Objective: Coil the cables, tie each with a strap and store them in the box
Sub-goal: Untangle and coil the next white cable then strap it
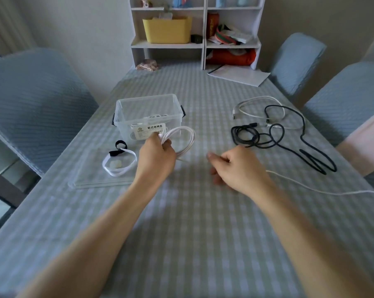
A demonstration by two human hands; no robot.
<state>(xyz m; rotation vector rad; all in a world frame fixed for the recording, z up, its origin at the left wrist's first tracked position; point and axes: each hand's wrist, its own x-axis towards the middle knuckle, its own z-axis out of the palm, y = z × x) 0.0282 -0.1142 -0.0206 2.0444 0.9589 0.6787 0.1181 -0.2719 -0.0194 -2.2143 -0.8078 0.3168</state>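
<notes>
Cables lie on a surface (199, 222) covered in soft checked cloth of pale green and white. One thin, glossy white cable (182, 137) is wound into round loops, and the left hand (157, 155) holds that coil in a closed grip, fingers curled round the bunched strands just in front of the box (148, 116). A loose tail of white cord (323, 190) runs along the surface toward the right edge from behind the right hand (235, 166), whose fingers are curled with the thumb tucked against them; its grip is blurred, and I cannot tell whether it pinches the cord. Farther right lie a matte black cable (310, 151) in sprawling loops, a second black one (245, 135) roughly bunched, and another white cable (259, 104), uncoiled.

The box is clear, hard plastic, rectangular, open-topped (a printed label on its front wall), with something white inside. Its flat clear lid (91, 177) lies left of the hand, carrying a white strap (119, 166) in a loop and two black straps (117, 149).
</notes>
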